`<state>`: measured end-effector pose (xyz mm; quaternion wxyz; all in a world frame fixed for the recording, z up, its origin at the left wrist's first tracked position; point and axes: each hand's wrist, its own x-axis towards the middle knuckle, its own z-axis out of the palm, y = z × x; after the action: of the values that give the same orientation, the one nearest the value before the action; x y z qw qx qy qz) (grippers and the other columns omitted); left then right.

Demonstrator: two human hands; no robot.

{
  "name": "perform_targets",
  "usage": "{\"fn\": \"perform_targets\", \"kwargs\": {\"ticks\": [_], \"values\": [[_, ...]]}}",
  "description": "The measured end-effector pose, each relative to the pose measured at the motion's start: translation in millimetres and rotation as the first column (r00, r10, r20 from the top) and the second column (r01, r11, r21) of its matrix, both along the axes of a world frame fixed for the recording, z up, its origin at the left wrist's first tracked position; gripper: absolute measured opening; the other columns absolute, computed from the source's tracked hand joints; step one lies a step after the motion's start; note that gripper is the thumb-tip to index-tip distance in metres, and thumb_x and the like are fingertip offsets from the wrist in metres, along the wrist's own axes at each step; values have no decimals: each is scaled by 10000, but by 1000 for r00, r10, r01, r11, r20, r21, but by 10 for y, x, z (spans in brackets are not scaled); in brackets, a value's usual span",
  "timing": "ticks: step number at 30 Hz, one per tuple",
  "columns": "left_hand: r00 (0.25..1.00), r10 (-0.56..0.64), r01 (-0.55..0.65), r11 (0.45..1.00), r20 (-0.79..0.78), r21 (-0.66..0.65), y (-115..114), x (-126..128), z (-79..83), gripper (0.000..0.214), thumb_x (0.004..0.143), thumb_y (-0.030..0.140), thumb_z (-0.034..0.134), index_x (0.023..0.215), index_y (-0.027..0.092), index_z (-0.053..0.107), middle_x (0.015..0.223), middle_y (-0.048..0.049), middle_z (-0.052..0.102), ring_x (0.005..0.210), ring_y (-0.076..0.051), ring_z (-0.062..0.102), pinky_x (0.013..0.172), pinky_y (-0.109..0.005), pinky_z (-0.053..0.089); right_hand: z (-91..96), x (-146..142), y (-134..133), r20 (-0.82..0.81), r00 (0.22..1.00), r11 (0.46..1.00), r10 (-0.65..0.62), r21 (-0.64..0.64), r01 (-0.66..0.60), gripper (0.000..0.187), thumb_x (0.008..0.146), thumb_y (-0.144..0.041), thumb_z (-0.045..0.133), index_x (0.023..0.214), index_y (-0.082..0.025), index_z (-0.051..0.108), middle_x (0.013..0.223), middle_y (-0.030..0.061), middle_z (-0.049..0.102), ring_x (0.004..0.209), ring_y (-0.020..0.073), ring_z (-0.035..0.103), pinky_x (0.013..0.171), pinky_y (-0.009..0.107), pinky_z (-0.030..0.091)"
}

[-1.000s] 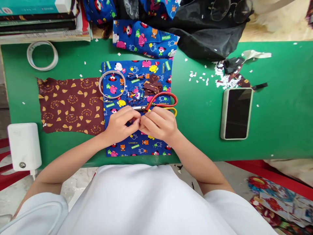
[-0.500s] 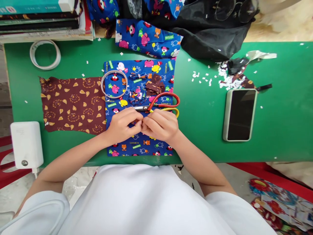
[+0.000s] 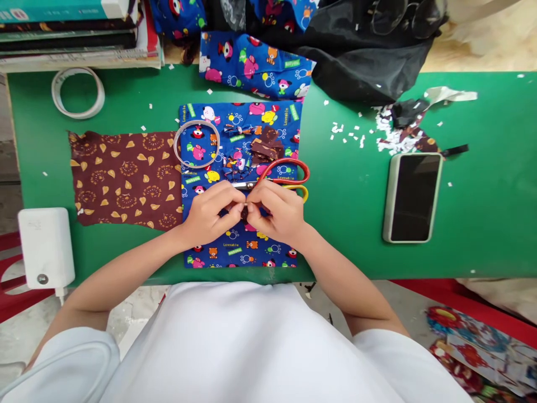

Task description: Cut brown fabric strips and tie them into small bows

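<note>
left hand (image 3: 210,211) and right hand (image 3: 277,214) pinching a small dark scrap (image 3: 244,210) between them, over blue cartoon cloth (image 3: 235,249), beside scissors (image 3: 277,180)

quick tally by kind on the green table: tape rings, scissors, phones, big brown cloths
tape rings: 2
scissors: 1
phone: 1
brown cloth: 1
total: 5
</note>
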<state>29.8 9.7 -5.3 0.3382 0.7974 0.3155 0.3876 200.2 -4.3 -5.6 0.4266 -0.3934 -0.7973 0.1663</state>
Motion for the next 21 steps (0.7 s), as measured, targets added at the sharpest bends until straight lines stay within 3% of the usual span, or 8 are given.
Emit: {"fn": "perform_targets", "kwargs": {"ticks": [5, 14, 21], "values": [[999, 10, -11, 1000, -32, -23, 1, -4, -4, 118, 876, 114, 502, 772, 164, 524, 688, 13, 499, 637, -84, 464, 608, -202, 411, -19, 6, -9, 15, 1000, 999, 5, -34, -5, 144, 844, -85, 476, 772, -208, 461, 660, 6, 515, 591, 114, 464, 545, 223, 406], [998, 36, -37, 999, -44, -35, 0, 24, -14, 137, 857, 110, 521, 730, 158, 521, 655, 18, 500, 613, -83, 454, 585, -202, 401, -66, 3, -11, 207, 971, 980, -119, 180, 81, 167, 806, -82, 511, 748, -224, 444, 601, -9, 505, 557, 129, 453, 516, 232, 372], [997, 49, -51, 998, -55, -39, 1, 24, -4, 144, 856, 104, 513, 725, 160, 526, 646, 23, 490, 605, -82, 448, 582, -204, 396, -112, -4, -14, 227, 968, 984, -106, 163, 70, 175, 834, -70, 482, 760, -221, 437, 613, -1, 520, 556, 130, 466, 515, 237, 373]]}}
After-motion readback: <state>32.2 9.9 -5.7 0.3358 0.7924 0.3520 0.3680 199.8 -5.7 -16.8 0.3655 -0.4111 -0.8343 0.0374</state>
